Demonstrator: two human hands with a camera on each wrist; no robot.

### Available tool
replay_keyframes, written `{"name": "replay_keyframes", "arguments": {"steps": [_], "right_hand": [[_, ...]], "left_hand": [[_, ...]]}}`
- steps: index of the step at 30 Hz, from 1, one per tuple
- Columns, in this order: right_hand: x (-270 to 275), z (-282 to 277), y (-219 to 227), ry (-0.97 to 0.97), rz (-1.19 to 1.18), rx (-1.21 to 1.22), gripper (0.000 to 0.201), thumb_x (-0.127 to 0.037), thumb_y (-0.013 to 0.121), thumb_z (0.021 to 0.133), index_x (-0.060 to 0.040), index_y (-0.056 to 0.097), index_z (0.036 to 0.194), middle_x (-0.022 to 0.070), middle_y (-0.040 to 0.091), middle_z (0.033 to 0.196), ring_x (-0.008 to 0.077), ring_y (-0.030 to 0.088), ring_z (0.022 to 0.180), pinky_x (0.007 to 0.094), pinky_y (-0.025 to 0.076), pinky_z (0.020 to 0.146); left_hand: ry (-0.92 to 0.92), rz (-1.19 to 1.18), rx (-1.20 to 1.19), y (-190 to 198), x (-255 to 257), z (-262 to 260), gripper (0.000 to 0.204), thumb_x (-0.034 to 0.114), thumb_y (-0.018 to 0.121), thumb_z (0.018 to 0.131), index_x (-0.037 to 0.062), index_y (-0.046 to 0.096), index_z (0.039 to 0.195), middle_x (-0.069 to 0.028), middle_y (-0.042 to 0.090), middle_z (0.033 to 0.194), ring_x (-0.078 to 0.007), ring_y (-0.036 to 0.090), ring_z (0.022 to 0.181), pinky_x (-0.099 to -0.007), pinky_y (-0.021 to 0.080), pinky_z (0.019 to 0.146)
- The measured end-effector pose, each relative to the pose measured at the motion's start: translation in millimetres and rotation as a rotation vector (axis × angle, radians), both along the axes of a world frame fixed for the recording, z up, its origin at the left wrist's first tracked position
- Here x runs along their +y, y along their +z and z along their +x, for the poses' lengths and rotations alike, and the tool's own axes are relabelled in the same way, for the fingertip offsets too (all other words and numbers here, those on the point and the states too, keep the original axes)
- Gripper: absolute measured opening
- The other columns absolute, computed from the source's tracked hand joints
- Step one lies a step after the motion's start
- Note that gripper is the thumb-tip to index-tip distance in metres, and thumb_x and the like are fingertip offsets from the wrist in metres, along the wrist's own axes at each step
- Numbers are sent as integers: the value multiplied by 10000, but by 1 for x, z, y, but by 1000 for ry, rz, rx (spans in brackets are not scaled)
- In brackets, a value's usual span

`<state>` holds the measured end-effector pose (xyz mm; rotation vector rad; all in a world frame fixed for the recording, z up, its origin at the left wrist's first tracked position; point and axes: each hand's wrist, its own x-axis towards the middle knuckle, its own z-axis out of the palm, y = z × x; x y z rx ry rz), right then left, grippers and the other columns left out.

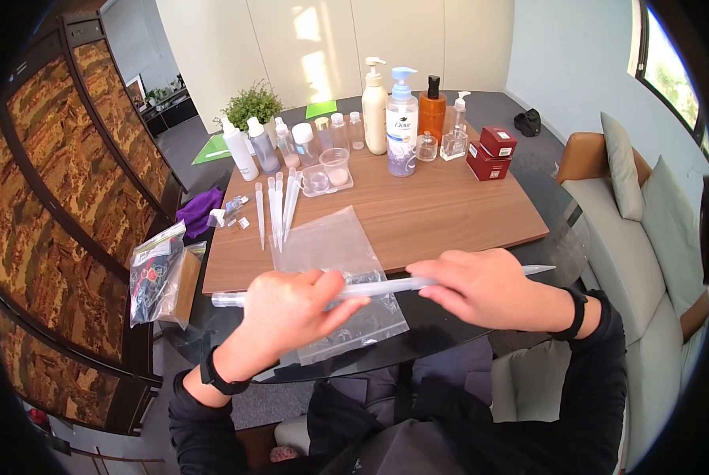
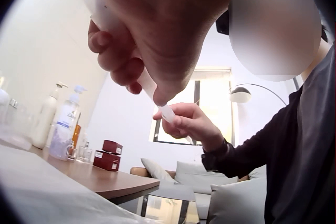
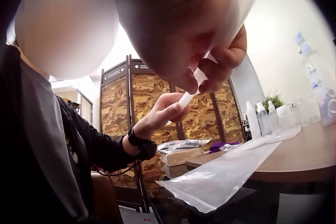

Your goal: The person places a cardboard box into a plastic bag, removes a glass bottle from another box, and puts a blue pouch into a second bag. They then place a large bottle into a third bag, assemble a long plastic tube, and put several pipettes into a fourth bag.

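Note:
Long translucent tapered pipette tips (image 1: 386, 288) lie end to end in one line across both hands, above the table's front edge. My left hand (image 1: 287, 310) grips the part whose wide end sticks out at the left. My right hand (image 1: 485, 289) holds the other part, with fingers and thumb pinching near the join and a narrow point (image 1: 539, 270) beyond it. How far one sits inside the other is hidden by the fingers. A clear plastic zip bag (image 1: 330, 237) lies flat below the hands. Several similar pipette tips (image 1: 276, 214) lie on the wooden board behind.
Small bottles (image 1: 263, 146), clear cups (image 1: 334, 166), pump bottles (image 1: 402, 131) and red boxes (image 1: 490, 154) stand along the board's (image 1: 449, 222) back. A packed bag with a box (image 1: 164, 273) sits at the left edge, near a purple cloth (image 1: 200, 210). A sofa (image 1: 631, 237) stands right.

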<state>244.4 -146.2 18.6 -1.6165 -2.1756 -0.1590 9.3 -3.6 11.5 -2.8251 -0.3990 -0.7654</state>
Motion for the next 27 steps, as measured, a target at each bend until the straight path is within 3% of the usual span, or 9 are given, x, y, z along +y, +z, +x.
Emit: {"name": "replay_keyframes", "arguments": {"steps": [5, 8, 12, 13, 17, 20, 23, 27], "right_hand": [[-3, 31, 4, -100, 17, -45, 267, -235, 657, 885, -124, 638, 1127, 53, 625, 794, 221, 642, 690, 325, 486, 562], [5, 55, 0, -143, 66, 272, 229, -214, 626, 914, -86, 630, 1103, 45, 608, 775, 167, 634, 690, 306, 477, 565], [23, 65, 7, -265, -416, 1113, 195, -145, 566, 934, -40, 600, 1095, 18, 559, 809, 86, 527, 648, 248, 453, 582], [30, 63, 6, -244, -507, 1201, 221, -106, 552, 929, -22, 591, 1129, 5, 544, 868, 67, 499, 659, 221, 448, 581], [67, 36, -11, -57, -707, 1293, 274, -124, 562, 942, -8, 594, 1188, -7, 545, 900, 59, 530, 757, 222, 492, 624], [107, -2, -17, -37, -842, 1351, 271, -163, 593, 942, -18, 609, 1170, -16, 561, 868, 59, 543, 780, 239, 505, 665], [165, -28, -28, 128, -805, 1062, 270, -167, 604, 938, -6, 622, 1153, -16, 596, 869, 55, 554, 789, 224, 471, 642], [252, -55, -35, 96, -645, 903, 453, -194, 661, 897, 34, 525, 1264, 43, 659, 840, 88, 583, 695, 238, 472, 548]], "left_hand": [[24, 21, -89, -4, 25, -22, 353, 435, 744, 777, 131, 578, 711, -8, 532, 578, -220, 570, 466, -334, 434, 419], [96, -44, 59, -5, 33, -45, 250, 304, 782, 745, 108, 634, 789, -47, 581, 635, -255, 605, 545, -358, 454, 471], [12, -62, 40, -7, 32, -57, 180, 184, 741, 697, 103, 637, 820, -46, 560, 670, -253, 598, 584, -367, 458, 500], [-5, -61, 42, -8, 33, -60, 178, 162, 728, 683, 103, 637, 825, -45, 555, 679, -251, 595, 594, -368, 458, 509], [-5, -61, 49, -10, 37, -74, 221, 122, 709, 676, 120, 649, 888, -24, 558, 727, -224, 598, 664, -355, 463, 580], [28, -50, 92, -5, 39, -93, 272, 149, 725, 722, 138, 670, 989, -10, 560, 741, -212, 601, 688, -345, 461, 613], [86, -45, 129, 0, 39, -111, 316, 199, 739, 762, 157, 674, 1069, -4, 553, 735, -205, 597, 687, -342, 455, 604], [150, -70, 118, 2, 43, -136, 309, 188, 739, 756, 156, 664, 1055, -3, 519, 716, -194, 585, 669, -333, 448, 602]]}}
